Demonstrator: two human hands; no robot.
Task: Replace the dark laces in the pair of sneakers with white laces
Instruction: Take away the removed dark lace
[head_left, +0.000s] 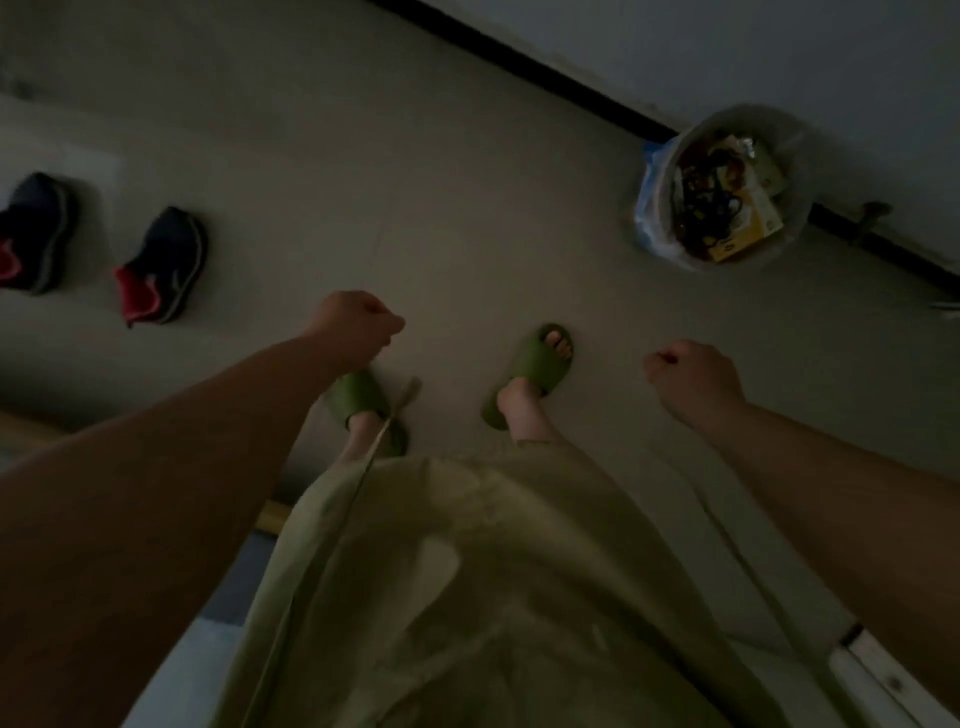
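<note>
Two dark sneakers with red lining stand on the floor at the far left, one sneaker (32, 234) at the frame edge and the other sneaker (163, 265) beside it. The dim light hides their laces. My left hand (356, 322) is curled into a fist above my left foot, well right of the sneakers. My right hand (693, 382) is also a fist, out to the right. Nothing shows in either hand. A thin pale strand (397, 410) hangs below my left hand along my garment; whether it is a lace is unclear.
I stand on a pale floor in green slippers (532, 364) and a light green garment (467, 571). A lined waste bin (652, 208) with dark tangled cords and wrappers sits by the wall at the upper right. A dark skirting strip (545, 78) runs along that wall.
</note>
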